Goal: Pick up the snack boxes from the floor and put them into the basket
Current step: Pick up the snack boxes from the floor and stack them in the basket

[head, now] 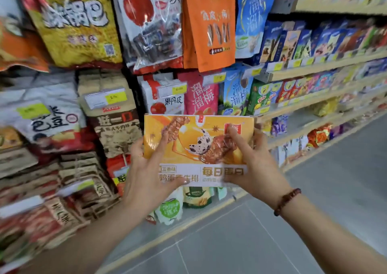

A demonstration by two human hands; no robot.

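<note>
An orange snack box [196,131] with a picture of meat skewers and a speckled egg is held up in front of the shelves at chest height. My left hand [146,173] grips its left side, thumb across the lower front. My right hand [251,164] grips its right side, fingers over the printed front. A bead bracelet sits on my right wrist. No basket is in view, and no other box lies on the visible floor.
Store shelves [314,72] packed with snack bags run from the left to the far right. Hanging bags [207,28] fill the upper rack. Grey tiled floor [314,221] of the aisle spreads on the right and below.
</note>
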